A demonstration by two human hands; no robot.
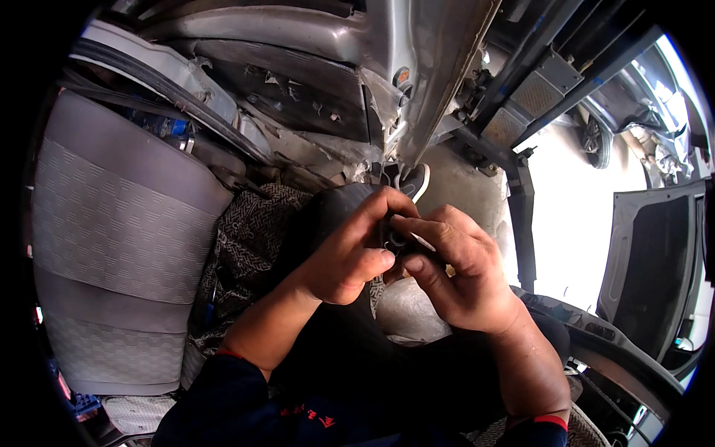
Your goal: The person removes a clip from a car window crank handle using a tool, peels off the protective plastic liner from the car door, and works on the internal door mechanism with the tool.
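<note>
Above my lap, both hands meet around a small dark part with a ring-like round end (396, 238); its exact kind I cannot make out. My left hand (350, 262) grips it from the left side, with the thumb near the round end. From the right, my right hand (468, 270) pinches at its upper edge with bent fingers, the thumb just below. Much of the part is hidden between the fingers. Below the hands, a crumpled whitish translucent plastic bag (410, 311) lies between my legs.
At the left stands a grey patterned seat back (126, 216), beside a dark patterned cloth (249, 223). Ahead is a worn car door panel (298, 89), and below it a shoe (421, 181). A dark metal post (523, 223) and a removed vehicle panel (646, 253) stand to the right.
</note>
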